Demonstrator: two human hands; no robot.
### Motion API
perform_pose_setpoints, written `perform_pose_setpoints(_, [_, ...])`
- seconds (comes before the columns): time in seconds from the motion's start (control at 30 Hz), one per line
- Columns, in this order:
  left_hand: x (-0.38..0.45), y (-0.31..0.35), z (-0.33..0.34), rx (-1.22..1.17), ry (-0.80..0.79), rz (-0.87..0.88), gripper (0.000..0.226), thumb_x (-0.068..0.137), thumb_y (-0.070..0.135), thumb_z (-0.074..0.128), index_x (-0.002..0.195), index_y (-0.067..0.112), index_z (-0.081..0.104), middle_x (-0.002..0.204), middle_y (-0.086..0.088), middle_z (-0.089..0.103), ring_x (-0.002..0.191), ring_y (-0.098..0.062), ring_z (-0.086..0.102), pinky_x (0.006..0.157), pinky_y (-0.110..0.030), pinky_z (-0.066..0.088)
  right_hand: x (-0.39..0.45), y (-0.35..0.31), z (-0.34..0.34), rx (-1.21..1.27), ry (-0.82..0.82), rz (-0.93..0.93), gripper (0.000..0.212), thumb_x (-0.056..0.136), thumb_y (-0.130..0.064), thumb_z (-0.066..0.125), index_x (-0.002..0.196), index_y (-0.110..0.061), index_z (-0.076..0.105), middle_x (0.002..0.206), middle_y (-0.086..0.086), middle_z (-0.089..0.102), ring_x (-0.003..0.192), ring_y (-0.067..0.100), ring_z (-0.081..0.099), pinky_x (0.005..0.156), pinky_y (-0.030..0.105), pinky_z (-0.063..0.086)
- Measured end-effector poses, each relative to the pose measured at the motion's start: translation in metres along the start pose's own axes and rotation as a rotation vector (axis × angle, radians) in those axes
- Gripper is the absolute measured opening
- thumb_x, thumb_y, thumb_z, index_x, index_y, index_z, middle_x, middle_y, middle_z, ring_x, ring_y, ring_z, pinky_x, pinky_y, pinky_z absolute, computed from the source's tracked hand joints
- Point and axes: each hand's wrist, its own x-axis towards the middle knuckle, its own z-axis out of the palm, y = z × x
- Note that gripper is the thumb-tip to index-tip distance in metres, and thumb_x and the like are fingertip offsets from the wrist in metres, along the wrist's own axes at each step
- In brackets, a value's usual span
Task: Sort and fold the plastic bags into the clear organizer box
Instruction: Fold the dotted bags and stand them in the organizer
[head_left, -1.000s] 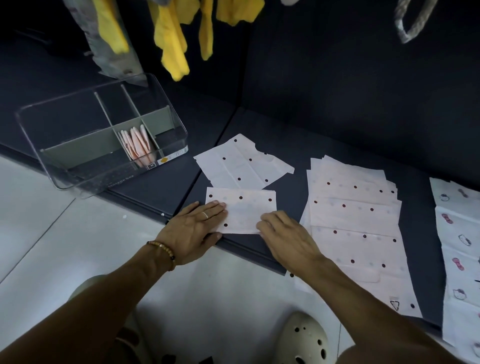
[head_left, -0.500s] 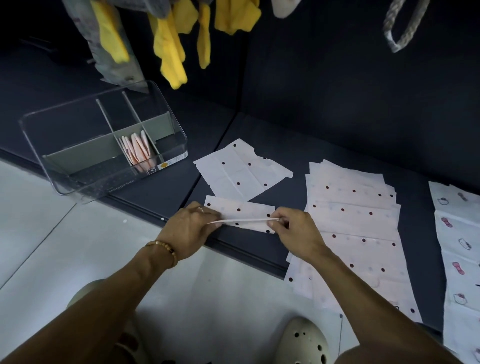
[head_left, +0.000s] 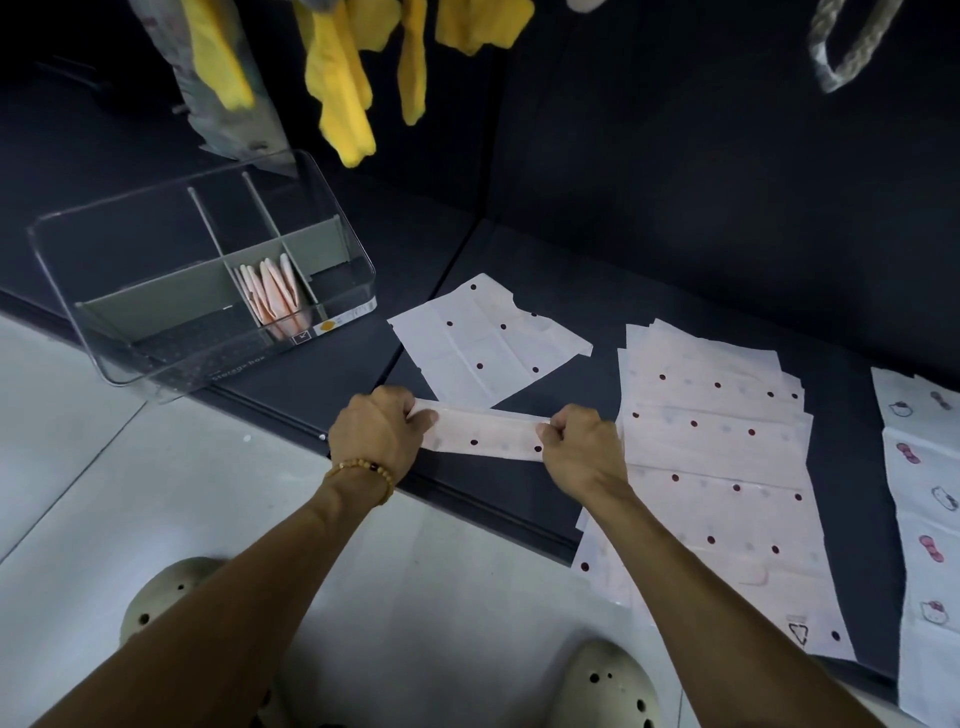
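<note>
A polka-dot plastic bag (head_left: 485, 435), already folded down to a narrow strip, lies along the near edge of the dark tabletop (head_left: 571, 270) with one end pinched in each of a person's hands. The left hand (head_left: 376, 434), a beaded bracelet (head_left: 363, 470) at its wrist, is curled closed on the strip's left end; the right hand (head_left: 582, 449) is closed the same way on the right end, fingers tucked over the edge. Another dotted bag (head_left: 488, 338) lies flat just beyond the strip, a fanned stack of dotted bags (head_left: 717, 441) waits to the right, and a row of cartoon-print bags (head_left: 924, 499) runs along the far right edge. The clear organizer box (head_left: 202, 280) stands tilted at the far left, with several folded pink bags (head_left: 272, 296) upright in its middle compartment and the other compartments apparently bare. The step in hand looks to be the lengthwise fold. To do it well, both ends should likely turn over together so the long edges stay parallel, and the film be kept taut so that no air is trapped. A press along the crease ought to stop slippery plastic from springing open. The strip would then probably need folding end over end, small enough to stand beside those already filed.
</note>
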Motion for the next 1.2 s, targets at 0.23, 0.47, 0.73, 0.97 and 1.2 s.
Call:
perform_pose_setpoints(0.23, [0.006, 0.0, 0.002, 0.152, 0.037, -0.023, 0.033, 0.087, 0.051, 0.057, 0.085, 0.019, 0.063, 0.076, -0.003, 0.06, 0.067, -0.022, 0.056, 0.062, -0.032, 0.051, 0.002, -0.005, -0.001, -0.062, -0.008, 0.033, 0.023, 0.096, -0.029, 0.053, 0.104, -0.01, 0.063, 0.103, 0.01, 0.067, 0.097, 0.03, 0.061, 0.077, 0.034, 0.048])
perform_pose_setpoints(0.47, [0.0, -0.017, 0.001, 0.197, 0.126, 0.587, 0.025, 0.078, 0.011, 0.072, 0.102, 0.01, 0.068, 0.109, -0.008, 0.065, 0.1, -0.03, 0.06, 0.078, -0.039, 0.053, 0.006, -0.007, -0.003, -0.047, -0.024, 0.067, 0.023, 0.094, -0.03, 0.057, 0.104, -0.011, 0.064, 0.106, 0.008, 0.068, 0.098, 0.027, 0.063, 0.082, 0.035, 0.053])
perform_pose_setpoints(0.73, [0.002, -0.039, 0.003, 0.28, -0.034, 0.835, 0.041, 0.093, 0.019, 0.059, 0.132, 0.008, 0.054, 0.14, -0.008, 0.049, 0.131, -0.028, 0.045, 0.11, -0.042, 0.029, -0.025, -0.023, 0.014, -0.362, 0.232, -0.479, 0.032, 0.091, -0.028, 0.055, 0.116, -0.009, 0.06, 0.125, 0.011, 0.057, 0.118, 0.033, 0.05, 0.093, 0.04, 0.045])
perform_pose_setpoints(0.97, [-0.002, -0.042, 0.005, 0.218, -0.048, 0.794, 0.049, 0.093, 0.02, 0.058, 0.14, 0.012, 0.044, 0.145, -0.005, 0.043, 0.137, -0.024, 0.036, 0.113, -0.041, 0.018, -0.032, -0.029, 0.053, -0.501, -0.201, -0.698, 0.076, 0.097, -0.058, 0.014, 0.152, -0.01, -0.009, 0.159, 0.004, -0.019, 0.145, 0.014, -0.022, 0.119, 0.032, -0.011])
perform_pose_setpoints(1.2, [0.0, -0.044, 0.01, 0.215, -0.07, 0.722, 0.047, 0.1, 0.033, 0.037, 0.145, 0.019, 0.034, 0.152, 0.005, 0.03, 0.143, -0.014, 0.023, 0.115, -0.028, 0.0, -0.026, 0.026, 0.016, -0.601, -0.153, -0.638, 0.074, 0.094, -0.059, 0.002, 0.153, -0.015, -0.008, 0.159, -0.002, -0.018, 0.146, 0.012, -0.017, 0.119, 0.034, -0.008])
